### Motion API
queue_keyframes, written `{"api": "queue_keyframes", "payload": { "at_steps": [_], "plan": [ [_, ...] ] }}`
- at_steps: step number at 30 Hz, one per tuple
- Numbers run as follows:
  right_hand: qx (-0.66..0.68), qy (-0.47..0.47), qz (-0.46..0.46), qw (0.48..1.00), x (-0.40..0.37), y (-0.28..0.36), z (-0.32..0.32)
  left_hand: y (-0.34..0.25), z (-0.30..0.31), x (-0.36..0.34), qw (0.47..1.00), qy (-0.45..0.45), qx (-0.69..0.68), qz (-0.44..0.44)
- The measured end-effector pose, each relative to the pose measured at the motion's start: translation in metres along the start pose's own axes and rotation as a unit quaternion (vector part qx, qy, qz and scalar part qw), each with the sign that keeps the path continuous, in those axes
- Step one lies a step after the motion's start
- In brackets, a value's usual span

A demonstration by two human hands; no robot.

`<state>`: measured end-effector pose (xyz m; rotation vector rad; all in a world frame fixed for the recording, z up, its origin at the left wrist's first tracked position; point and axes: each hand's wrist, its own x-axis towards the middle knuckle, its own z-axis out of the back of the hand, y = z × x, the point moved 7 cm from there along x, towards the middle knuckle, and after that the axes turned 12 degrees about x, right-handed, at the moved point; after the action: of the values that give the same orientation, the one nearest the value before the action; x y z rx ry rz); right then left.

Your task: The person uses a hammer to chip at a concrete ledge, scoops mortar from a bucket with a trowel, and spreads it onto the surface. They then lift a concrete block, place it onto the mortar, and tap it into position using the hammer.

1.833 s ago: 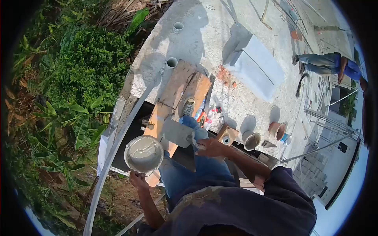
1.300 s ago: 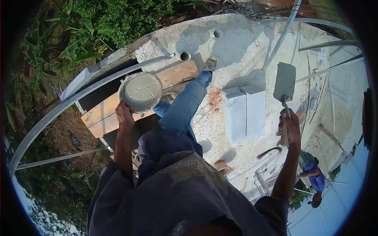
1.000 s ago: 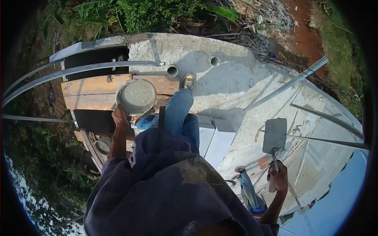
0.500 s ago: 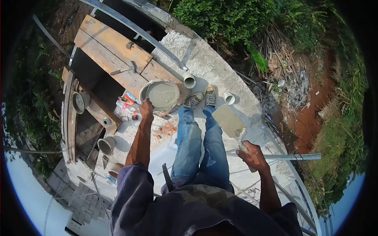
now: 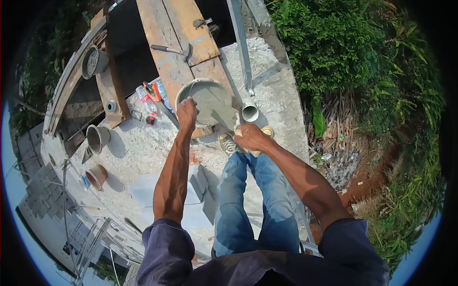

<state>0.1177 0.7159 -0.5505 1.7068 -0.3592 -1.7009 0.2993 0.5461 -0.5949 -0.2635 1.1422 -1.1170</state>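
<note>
A round basin (image 5: 180,90) of wet grey mortar (image 5: 202,97) rests by my feet, partly over the wooden boards. My left hand (image 5: 187,114) is closed on the basin's near-left rim. In my right hand (image 5: 253,137) is the handle of a plastering trowel (image 5: 227,116), its flat blade coated in mortar and reaching over the basin's right side into or just above the mix. My fingers hide most of the handle. A hammer (image 5: 174,49) lies on the boards beyond the basin.
Wooden boards (image 5: 164,28) span a dark opening ahead, beside a metal bar (image 5: 241,47). A pipe piece (image 5: 249,110) stands right of the basin. Left are a plastic bottle (image 5: 142,94), an orange-handled saw (image 5: 152,91) and buckets (image 5: 98,139). The slab edge (image 5: 299,90) drops toward greenery.
My right hand has swung inward from my right side, bringing the trowel blade to the basin. My left hand stays on the rim. The view has turned.
</note>
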Motion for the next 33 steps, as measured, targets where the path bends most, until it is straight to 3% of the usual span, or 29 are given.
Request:
{"api": "queue_keyframes", "payload": {
  "at_steps": [2,3,5,6,7,8,9,10,11,12,13,14,16,18,19,20,22,26,28,29,30,32,33],
  "plan": [
    [-0.036,-0.031,0.035,0.998,0.081,-0.023,-0.026,0.024,0.013,0.026,0.999,0.006,-0.018,0.048],
    [-0.022,-0.028,0.045,0.998,0.099,-0.016,-0.029,0.025,0.024,0.028,0.997,-0.002,-0.053,0.051],
    [-0.015,-0.034,0.058,0.998,0.116,-0.002,-0.006,0.040,0.054,0.043,0.994,-0.016,0.005,0.105],
    [-0.042,0.026,0.058,0.997,0.113,0.011,0.005,0.041,0.077,0.061,0.986,-0.060,0.142,0.066],
    [-0.066,0.090,0.057,0.992,0.113,0.016,0.011,0.031,0.099,0.084,0.924,-0.159,0.322,-0.131],
    [-0.075,0.051,0.085,0.992,0.116,0.007,0.027,0.020,0.108,0.105,0.917,-0.163,0.342,-0.124],
    [-0.084,0.011,0.115,0.990,0.120,-0.010,0.045,0.011,0.112,0.135,0.879,-0.199,0.392,-0.183],
    [-0.032,-0.052,0.183,0.981,0.123,-0.026,0.062,-0.002,0.099,0.165,0.886,-0.158,0.366,-0.239],
    [0.019,-0.117,0.249,0.961,0.124,-0.045,0.081,-0.018,0.074,0.189,0.876,-0.103,0.408,-0.236],
    [0.023,-0.122,0.244,0.962,0.129,-0.068,0.086,-0.023,0.047,0.222,0.892,-0.028,0.378,-0.246],
    [0.066,-0.162,0.217,0.960,0.134,-0.093,0.099,-0.022,0.021,0.256,0.845,0.009,0.488,-0.219],
    [0.110,-0.202,0.190,0.955,0.138,-0.118,0.107,-0.003,0.010,0.307,0.782,-0.040,0.506,-0.362],
    [0.140,-0.235,0.174,0.946,0.149,-0.169,0.103,-0.001,-0.032,0.334,0.810,0.026,0.497,-0.311],
    [0.168,-0.272,0.164,0.933,0.156,-0.208,0.099,0.017,-0.055,0.372,0.801,0.023,0.500,-0.330],
    [0.178,-0.289,0.160,0.927,0.159,-0.223,0.096,0.026,-0.064,0.376,0.821,0.088,0.490,-0.281],
    [0.190,-0.305,0.157,0.920,0.162,-0.235,0.092,0.036,-0.066,0.391,0.819,0.065,0.443,-0.360],
    [0.207,-0.328,0.171,0.906,0.163,-0.247,0.092,0.035,-0.069,0.387,0.802,0.016,0.509,-0.311],
    [0.154,-0.350,0.218,0.898,0.163,-0.234,0.105,0.023,-0.055,0.398,0.738,-0.014,0.538,-0.407],
    [0.173,-0.338,0.267,0.885,0.167,-0.205,0.114,-0.012,-0.053,0.353,0.651,-0.047,0.577,-0.492],
    [0.182,-0.327,0.286,0.882,0.173,-0.188,0.120,-0.039,-0.048,0.324,0.655,-0.042,0.614,-0.439],
    [0.188,-0.313,0.312,0.877,0.179,-0.167,0.127,-0.055,-0.030,0.310,0.610,-0.097,0.599,-0.509],
    [0.160,-0.289,0.374,0.866,0.188,-0.117,0.142,-0.103,0.011,0.275,0.645,-0.165,0.532,-0.523],
    [0.126,-0.282,0.411,0.858,0.189,-0.088,0.148,-0.131,0.020,0.225,0.662,-0.191,0.473,-0.549]
  ]
}}
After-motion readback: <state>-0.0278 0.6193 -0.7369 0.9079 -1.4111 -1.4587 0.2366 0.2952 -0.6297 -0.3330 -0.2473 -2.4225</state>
